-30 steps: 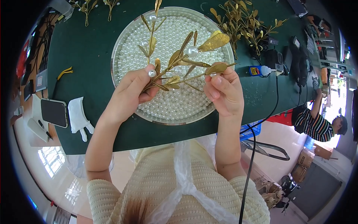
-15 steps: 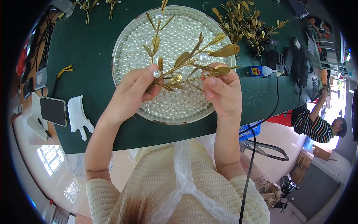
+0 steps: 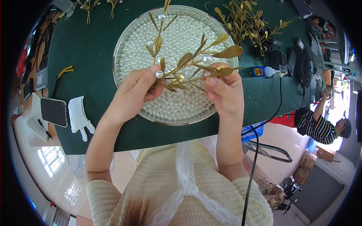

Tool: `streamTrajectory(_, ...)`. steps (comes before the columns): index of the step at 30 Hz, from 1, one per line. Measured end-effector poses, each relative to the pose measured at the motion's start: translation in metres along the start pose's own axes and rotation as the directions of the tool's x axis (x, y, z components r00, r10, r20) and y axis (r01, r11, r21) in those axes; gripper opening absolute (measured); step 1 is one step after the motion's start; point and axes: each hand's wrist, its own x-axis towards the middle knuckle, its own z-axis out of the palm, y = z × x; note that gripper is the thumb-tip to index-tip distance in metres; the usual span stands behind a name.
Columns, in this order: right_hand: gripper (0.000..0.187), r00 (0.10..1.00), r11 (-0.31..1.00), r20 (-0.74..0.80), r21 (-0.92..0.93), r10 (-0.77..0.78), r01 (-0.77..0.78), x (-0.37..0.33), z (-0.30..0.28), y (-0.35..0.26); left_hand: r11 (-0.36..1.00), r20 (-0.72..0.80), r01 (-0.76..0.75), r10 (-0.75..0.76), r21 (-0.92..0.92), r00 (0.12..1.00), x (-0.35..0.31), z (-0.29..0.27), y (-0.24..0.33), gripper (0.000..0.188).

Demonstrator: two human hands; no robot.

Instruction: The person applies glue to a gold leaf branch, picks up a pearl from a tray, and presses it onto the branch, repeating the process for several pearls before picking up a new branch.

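Green table (image 3: 83, 49) across most of the view. On table: round tray (image 3: 177, 124), pale with shiny rim, near-full of loose white pearls (image 3: 181, 109). To upper right of tray, bunch of gold branches (image 3: 245, 26) heaped on table, apart from working area.

Gold sprig (image 3: 185, 60) in both hands, above tray: several leafy twigs fanning up and right from base at left. One twig roughly upright over left half of tray, others slanting to right.

Left hand (image 3: 132, 90): thumb and fingers closed in pinch around base of sprig, no visible gap. Right hand (image 3: 228, 94): thumb and forefinger drawn together on right-hand twig, just under long leaf; other fingers curled behind, partly hidden.

Left side of table: dark-screened phone (image 3: 54, 112), beside white cloth-like piece (image 3: 78, 113). Right of tray: blue glue bottle (image 3: 260, 72), on its side.

Smallest: large pearl (image 3: 206, 58) among right-hand leaves; another bead (image 3: 159, 74) at left thumb tip; small bead (image 3: 207, 74) at right fingertips, whether fixed or merely pinched, cannot tell.
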Motion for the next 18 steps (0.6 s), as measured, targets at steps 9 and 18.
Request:
streamTrajectory(9, 0.022, 1.0, 1.0, -0.008, -0.008, -0.01, 0.01, -0.0002, 0.0008, 0.0001, 1.0, -0.01, 0.015, -0.015, -0.001, 1.0, 0.0004, -0.0003, -0.0002, 0.04)
streamTrajectory(18, 0.023, 1.0, 1.0, 0.009, -0.009, -0.02, 0.02, -0.0012, 0.0007, 0.0019, 1.0, -0.009, 0.014, -0.014, 0.004, 1.0, -0.0006, -0.0011, -0.0016, 0.04)
